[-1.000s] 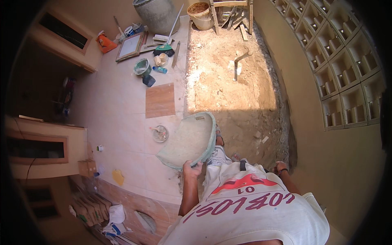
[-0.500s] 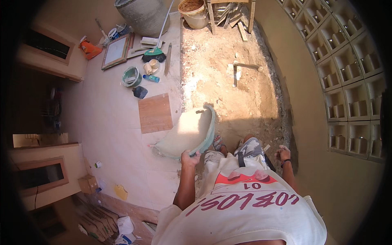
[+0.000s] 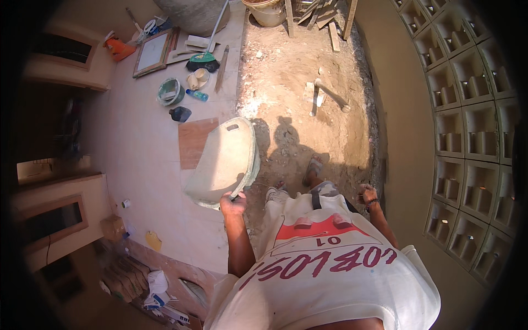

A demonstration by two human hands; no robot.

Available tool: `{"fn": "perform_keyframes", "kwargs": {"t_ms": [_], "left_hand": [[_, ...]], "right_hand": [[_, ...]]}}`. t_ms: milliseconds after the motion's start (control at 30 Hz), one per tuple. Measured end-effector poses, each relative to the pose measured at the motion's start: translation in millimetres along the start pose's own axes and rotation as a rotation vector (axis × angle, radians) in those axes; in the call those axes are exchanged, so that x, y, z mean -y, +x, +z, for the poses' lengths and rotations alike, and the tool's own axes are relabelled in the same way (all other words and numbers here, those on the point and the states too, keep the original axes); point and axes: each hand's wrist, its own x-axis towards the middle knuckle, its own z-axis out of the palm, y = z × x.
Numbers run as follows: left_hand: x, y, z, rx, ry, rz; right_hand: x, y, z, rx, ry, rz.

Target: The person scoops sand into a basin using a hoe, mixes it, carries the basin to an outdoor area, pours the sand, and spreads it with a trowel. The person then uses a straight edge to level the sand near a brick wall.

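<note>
My left hand (image 3: pixel 234 204) is closed on the near rim of a large, dust-coated pale green plastic tub (image 3: pixel 220 159). The tub tilts beside my left leg, showing its pale inside, and a handle slot opens in its far rim. Its left part covers some of a brown square board (image 3: pixel 192 144) on the tiles. My right hand (image 3: pixel 368 193) hangs by my right side near the wall, fingers loosely bent and apart, with nothing visible in them. Ahead on the dirt lies a short wooden-handled digging tool (image 3: pixel 330 96) with a metal head.
Sunlit rubble and dirt (image 3: pixel 286 60) run ahead beside the tiled floor (image 3: pixel 148 176). On the tiles are a bucket (image 3: pixel 171 91), a dark jug (image 3: pixel 180 114), a blue bottle (image 3: pixel 197 95) and a green broom (image 3: pixel 202 61). A pierced block wall (image 3: pixel 467 110) stands right.
The tub has moved left, over part of the board, still in my left hand. One foot has stepped forward on the dirt. My right hand has swung slightly forward and left.
</note>
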Motion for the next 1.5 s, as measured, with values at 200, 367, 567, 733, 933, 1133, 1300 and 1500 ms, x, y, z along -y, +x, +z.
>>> {"fn": "perform_keyframes", "kwargs": {"t_ms": [200, 367, 567, 733, 933, 1133, 1300, 1500], "left_hand": [[25, -5, -2, -0.096, -0.112, -0.024], [66, -35, 35, -0.213, -0.088, -0.015], [71, -3, 14, -0.042, -0.072, 0.01], [83, -9, 43, -0.142, -0.037, -0.106], [107, -3, 38, -0.031, 0.05, -0.167], [80, 3, 31, -0.227, -0.007, -0.153], [76, 17, 31, -0.153, -0.082, -0.122], [56, -17, 5, -0.154, -0.095, -0.008]], "right_hand": [[-19, 66, -94, -0.051, 0.154, 0.252], [1, 101, -131, -0.109, 0.1, 0.228], [49, 92, -102, -0.014, 0.12, 0.008], [17, 106, -87, 0.009, 0.111, 0.08], [-59, 171, -131, 0.097, -0.245, -0.091], [40, 87, -89, -0.002, 0.074, 0.045], [23, 104, -95, -0.036, -0.047, -0.011], [59, 89, -38, 0.11, -0.167, -0.028]]}}
